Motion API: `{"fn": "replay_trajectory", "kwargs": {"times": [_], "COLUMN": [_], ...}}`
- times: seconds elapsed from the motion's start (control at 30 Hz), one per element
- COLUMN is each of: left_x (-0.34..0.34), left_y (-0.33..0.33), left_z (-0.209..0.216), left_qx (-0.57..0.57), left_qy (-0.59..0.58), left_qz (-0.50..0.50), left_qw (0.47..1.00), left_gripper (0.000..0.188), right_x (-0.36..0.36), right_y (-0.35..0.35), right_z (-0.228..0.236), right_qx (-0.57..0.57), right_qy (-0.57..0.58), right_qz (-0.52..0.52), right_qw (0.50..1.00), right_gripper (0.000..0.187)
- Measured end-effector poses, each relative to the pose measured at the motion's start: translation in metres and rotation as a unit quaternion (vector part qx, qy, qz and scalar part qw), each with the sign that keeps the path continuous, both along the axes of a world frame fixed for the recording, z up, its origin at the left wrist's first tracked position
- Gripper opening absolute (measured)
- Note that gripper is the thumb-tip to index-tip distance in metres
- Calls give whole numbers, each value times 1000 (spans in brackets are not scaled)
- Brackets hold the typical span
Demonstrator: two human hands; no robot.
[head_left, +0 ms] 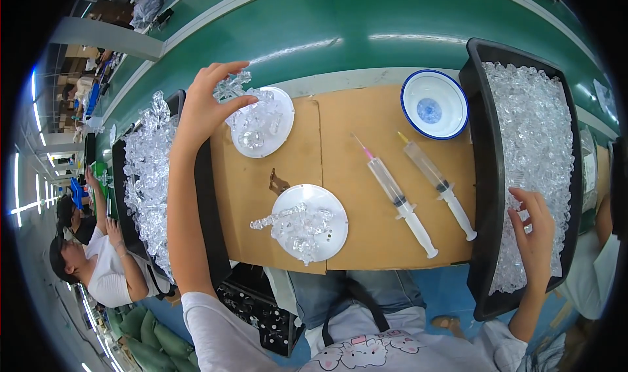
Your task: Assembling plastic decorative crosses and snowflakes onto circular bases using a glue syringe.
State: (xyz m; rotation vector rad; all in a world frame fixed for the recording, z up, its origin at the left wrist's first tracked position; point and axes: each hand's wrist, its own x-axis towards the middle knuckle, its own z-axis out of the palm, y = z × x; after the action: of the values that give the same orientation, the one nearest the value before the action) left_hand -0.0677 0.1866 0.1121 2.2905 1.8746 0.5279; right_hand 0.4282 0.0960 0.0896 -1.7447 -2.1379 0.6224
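My left hand [210, 104] is curved around a clear plastic piece [230, 87], thumb and fingers on either side of it. This is at the upper edge of a round white plate [286, 110], where more clear pieces [254, 124] lie. My right hand [535, 231] is over the near part of a black bin, its fingers curled. Small clear plastic pieces [530, 130] fill that bin; something clear shows between thumb and forefinger, too small to name. A nearer white plate [337, 208] carries a branching clear plastic cluster [297, 227].
Two syringes, one pink-tipped [387, 182] and one yellow-tipped [428, 166], lie on the cardboard [366, 241]. A blue-rimmed white bowl [459, 120] holds something bluish. Clear clusters [147, 169] heap in a left-hand black bin [212, 221]. Another person [108, 274] is at far left.
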Motion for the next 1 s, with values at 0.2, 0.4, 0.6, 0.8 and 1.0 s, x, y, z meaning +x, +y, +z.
{"fn": "replay_trajectory", "kwargs": {"times": [0.2, 0.4, 0.6, 0.8, 1.0], "left_x": [1, -9, -25, -40, -48], "left_y": [-3, -2, -1, 6, 44], "left_z": [-2, -5, -7, -7, -7], "left_qx": [11, 57, 28, -127, -71], "left_qy": [-3, 33, -88, -285, -287], "left_qz": [16, -34, 83, 47, 16], "left_qw": [1000, 997, 992, 949, 955], "left_gripper": [50, 52, 60, 51, 45], "right_x": [0, 0, 0, -1, 4], "right_y": [-1, -1, -1, 2, 1], "right_z": [-2, 0, -1, -1, 0], "right_qx": [0, -4, 3, 0, 6], "right_qy": [2, 4, 9, 7, 16], "right_qz": [4, 3, -1, -3, -18], "right_qw": [1000, 1000, 1000, 1000, 1000], "right_gripper": [35, 34, 34, 34, 35]}}
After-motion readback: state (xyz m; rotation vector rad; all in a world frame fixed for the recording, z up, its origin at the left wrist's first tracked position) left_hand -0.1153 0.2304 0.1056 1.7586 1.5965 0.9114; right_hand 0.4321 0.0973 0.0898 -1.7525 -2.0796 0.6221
